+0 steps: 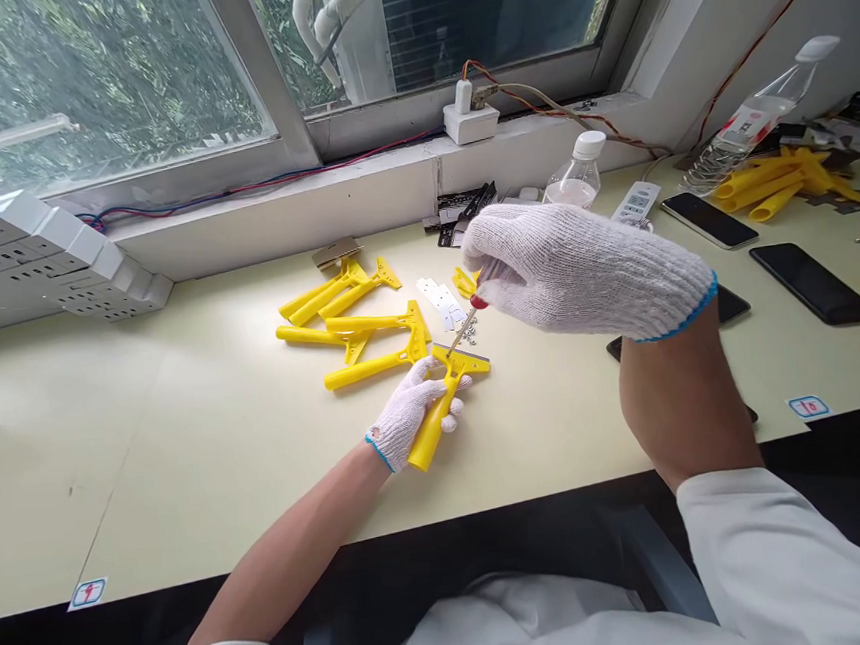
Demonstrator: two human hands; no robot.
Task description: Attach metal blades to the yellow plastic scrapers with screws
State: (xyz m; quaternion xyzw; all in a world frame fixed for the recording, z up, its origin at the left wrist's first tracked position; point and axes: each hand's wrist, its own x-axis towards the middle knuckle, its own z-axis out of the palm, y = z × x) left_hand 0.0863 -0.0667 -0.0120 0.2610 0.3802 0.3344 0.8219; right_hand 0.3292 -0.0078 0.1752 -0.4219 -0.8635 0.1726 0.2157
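My left hand (pixel 412 409), in a white knit glove, is closed around a yellow plastic scraper (pixel 435 422), its wide head turned away from me. My right hand (pixel 561 266), gloved too, grips a screwdriver (pixel 463 330) by its red handle, mostly hidden in the fingers. The screwdriver's shaft slants down and its tip meets the scraper head near a hole. Just beyond lie small screws (pixel 471 333) and thin metal blades (pixel 439 302). Several more yellow scrapers (pixel 366 370) lie left of and behind my left hand.
Dark phones (pixel 814 284) rest on the table (pixel 206 432) to the right. A water bottle (pixel 575 174) stands behind my right hand; another bottle (pixel 765 112) leans farther right beside yellow handles (pixel 764 183). A white power socket (pixel 471 121) sits on the sill, and white stacked boxes (pixel 55 255) stand left.
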